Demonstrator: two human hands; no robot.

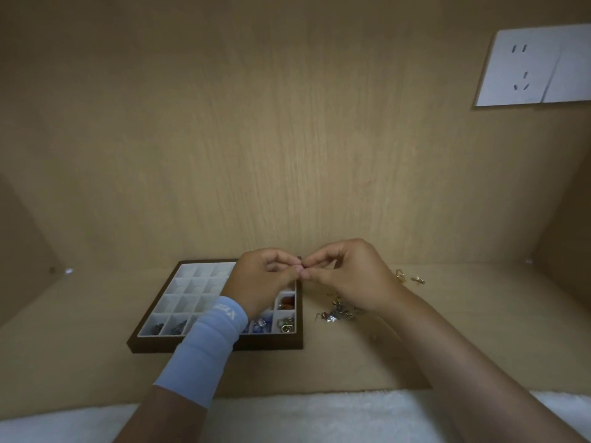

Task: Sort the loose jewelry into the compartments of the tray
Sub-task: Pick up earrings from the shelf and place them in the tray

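Observation:
A brown tray (153, 342) with white square compartments lies on the wooden shelf. Blue pieces (260, 324), a red-brown piece (286, 301) and a metal ring piece (285, 325) sit in its near and right compartments. My left hand (262, 279) hovers above the tray's right side. My right hand (348, 276) is just right of it. The fingertips of both hands meet and pinch a tiny piece of jewelry (301, 270), mostly hidden. A pile of loose jewelry (335, 313) lies right of the tray, under my right wrist. Gold earrings (409, 278) lie farther right.
The wooden back wall rises right behind the tray. A white power socket (534, 65) is mounted high on the right. Side walls close the shelf on both sides. A white fluffy cloth (303, 417) runs along the shelf's front edge.

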